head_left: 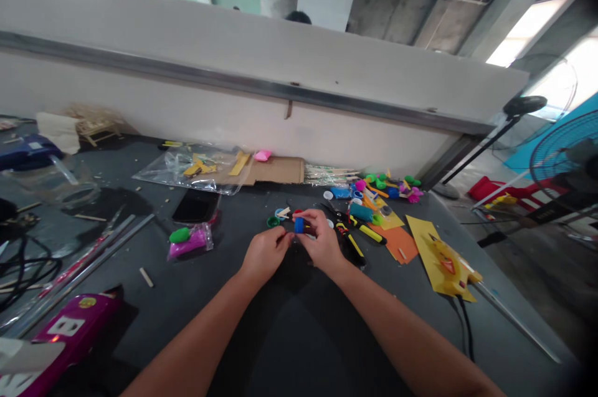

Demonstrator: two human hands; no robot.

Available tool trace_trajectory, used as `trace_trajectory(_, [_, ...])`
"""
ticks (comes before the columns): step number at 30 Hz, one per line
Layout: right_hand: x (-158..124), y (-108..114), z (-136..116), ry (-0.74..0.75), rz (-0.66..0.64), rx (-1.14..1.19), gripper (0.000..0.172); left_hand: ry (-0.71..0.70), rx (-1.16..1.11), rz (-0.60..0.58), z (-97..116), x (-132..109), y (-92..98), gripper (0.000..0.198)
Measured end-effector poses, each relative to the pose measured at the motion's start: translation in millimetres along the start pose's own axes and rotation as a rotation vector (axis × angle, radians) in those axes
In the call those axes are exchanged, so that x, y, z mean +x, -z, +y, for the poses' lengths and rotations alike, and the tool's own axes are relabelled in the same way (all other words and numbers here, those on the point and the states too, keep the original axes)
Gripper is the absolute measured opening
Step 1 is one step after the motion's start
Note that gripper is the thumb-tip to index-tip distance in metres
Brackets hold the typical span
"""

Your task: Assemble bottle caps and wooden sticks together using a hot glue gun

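While your right hand [321,240] pinches a small blue plastic piece [299,226] between thumb and fingertips, above the dark worktable [116,260], your left hand [265,253] curls just beside it, fingers pressed together; whether they hold anything, you cannot tell.

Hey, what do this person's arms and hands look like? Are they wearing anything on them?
The left forearm and right forearm are bare, with no sleeves in view. The left hand and right hand are ungloved. No watch, bracelet or ring shows.
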State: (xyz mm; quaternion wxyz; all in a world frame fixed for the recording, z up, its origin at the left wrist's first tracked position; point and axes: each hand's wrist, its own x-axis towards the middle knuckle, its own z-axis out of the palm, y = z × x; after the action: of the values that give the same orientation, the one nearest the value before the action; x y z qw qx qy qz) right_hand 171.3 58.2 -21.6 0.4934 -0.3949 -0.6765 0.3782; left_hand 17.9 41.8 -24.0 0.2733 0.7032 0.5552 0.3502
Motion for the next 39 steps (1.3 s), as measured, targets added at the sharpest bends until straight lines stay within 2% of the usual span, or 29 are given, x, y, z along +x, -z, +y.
trace_trajectory(2, [0.1,0.4,-1.0,0.009,0.001,-0.009,0.037,0.070,-0.200,0.031,0.8,1.6,-1.2,0.019])
trace_trajectory(4, [-0.3,0.8,-1.3,0.029,-0.007,-0.043,0.037,0.143,-0.373,0.052,3.1,3.1,-1.2,0.023])
trace_trajectory(9, [-2.8,1.1,-2.7,0.085,-0.079,-0.133,0.042,0.287,-0.638,0.024,6.6,5.2,0.0,0.024])
trace_trajectory(13, [-2.1,2.2,-3.8,0.056,-0.065,-0.179,0.045,0.282,-0.638,0.045,2.0,5.9,0.7,0.020])
trace_trajectory(16, [-0.1,4.0,-1.4,0.033,-0.041,-0.253,0.038,0.243,-0.589,0.068,0.0,6.1,1.3,0.017])
trace_trajectory(19, [1.2,5.4,1.6,0.066,-0.014,-0.292,0.033,0.233,-0.598,0.066,1.3,5.9,2.1,0.018])
trace_trajectory(25, [-0.3,3.1,1.4,0.188,-0.047,-0.322,0.036,0.302,-0.721,0.023,5.0,4.9,3.5,0.028])
trace_trajectory(29, [-1.0,0.2,-1.4,0.080,-0.005,-0.218,0.042,0.296,-0.757,0.017,5.8,4.9,4.8,0.026])
trace_trajectory(33, [0.4,0.7,-3.3,0.000,-0.015,-0.207,0.030,0.321,-0.736,-0.013,6.1,5.2,6.0,0.026])
trace_trajectory(39, [-0.1,2.6,1.2,0.140,-0.018,-0.326,0.034,0.324,-0.738,-0.018,2.9,5.8,4.3,0.030])
